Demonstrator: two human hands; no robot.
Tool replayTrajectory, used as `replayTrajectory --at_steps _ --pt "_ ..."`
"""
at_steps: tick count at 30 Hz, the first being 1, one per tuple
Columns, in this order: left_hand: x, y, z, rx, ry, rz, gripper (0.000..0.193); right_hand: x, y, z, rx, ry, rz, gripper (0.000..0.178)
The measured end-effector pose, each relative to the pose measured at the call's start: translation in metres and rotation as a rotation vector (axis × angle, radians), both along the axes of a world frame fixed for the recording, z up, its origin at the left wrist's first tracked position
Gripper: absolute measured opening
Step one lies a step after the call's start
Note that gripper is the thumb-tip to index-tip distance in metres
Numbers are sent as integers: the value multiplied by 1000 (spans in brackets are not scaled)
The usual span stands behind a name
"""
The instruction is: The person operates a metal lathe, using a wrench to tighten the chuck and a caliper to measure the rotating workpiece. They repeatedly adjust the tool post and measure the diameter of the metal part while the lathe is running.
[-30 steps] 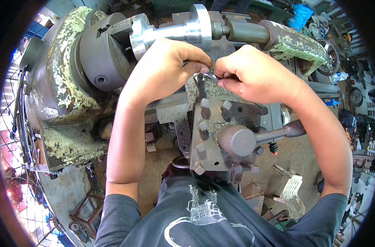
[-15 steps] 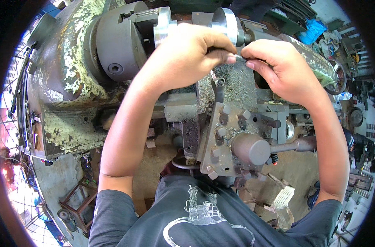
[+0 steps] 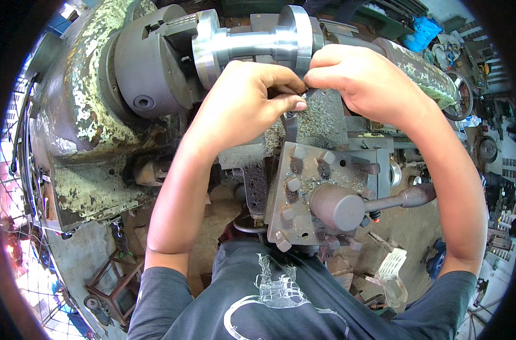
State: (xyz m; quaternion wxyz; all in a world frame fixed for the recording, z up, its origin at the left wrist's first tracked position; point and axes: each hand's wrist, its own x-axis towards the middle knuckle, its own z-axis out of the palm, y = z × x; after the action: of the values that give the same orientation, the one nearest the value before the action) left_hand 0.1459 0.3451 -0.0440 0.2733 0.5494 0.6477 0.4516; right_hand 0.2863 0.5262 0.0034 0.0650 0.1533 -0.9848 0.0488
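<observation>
My left hand [image 3: 249, 105] is closed, thumb and forefinger almost together just behind the tip of the cutting tool [image 3: 290, 128]. Fingers curled, my right hand [image 3: 366, 79] meets it from the right below the workpiece flange. What either pinches is too small or hidden to make out. Beyond the hands lies a shiny metal spool-shaped workpiece [image 3: 252, 44] with a wide flange at each end. The grey lathe chuck [image 3: 150, 71] grips its left end. Nearer to me, the square tool post [image 3: 278, 192] carries the cutting tool, with several bolts on top.
The tool post's lever handle [image 3: 402, 198] sticks out to the right. Metal chips [image 3: 320, 116] cover the carriage under my hands. The worn lathe headstock [image 3: 79, 107] fills the left, and a handwheel [image 3: 461, 96] stands at the far right.
Both hands have shifted left and slightly down, baring the workpiece's middle. The small pale thing seen between the fingertips is now mostly hidden. The whole view has shifted slightly.
</observation>
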Motion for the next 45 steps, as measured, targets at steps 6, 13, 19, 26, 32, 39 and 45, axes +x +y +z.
replayTrajectory --at_steps 6,13,19,26,32,39,45 --pt "6 -6 -2 45 71 95 20 -9 -1 -1 85 57 99 20" --pt "17 -9 -2 62 154 169 16 -13 -2 -2 178 64 119 10" --pt "19 -10 -4 137 281 134 19 -5 -21 13 202 -93 -10 11" --pt "7 -6 -16 296 374 -11 22 11 -45 18 -60 -167 -278 6" --pt "9 -8 -23 316 350 23 27 5 -40 18 -182 -280 -327 12" --pt "16 -11 -27 305 333 63 28 12 -12 33 -343 -633 -367 13" --pt "19 -12 -24 385 502 83 31 33 3 24 -423 -585 -324 12"
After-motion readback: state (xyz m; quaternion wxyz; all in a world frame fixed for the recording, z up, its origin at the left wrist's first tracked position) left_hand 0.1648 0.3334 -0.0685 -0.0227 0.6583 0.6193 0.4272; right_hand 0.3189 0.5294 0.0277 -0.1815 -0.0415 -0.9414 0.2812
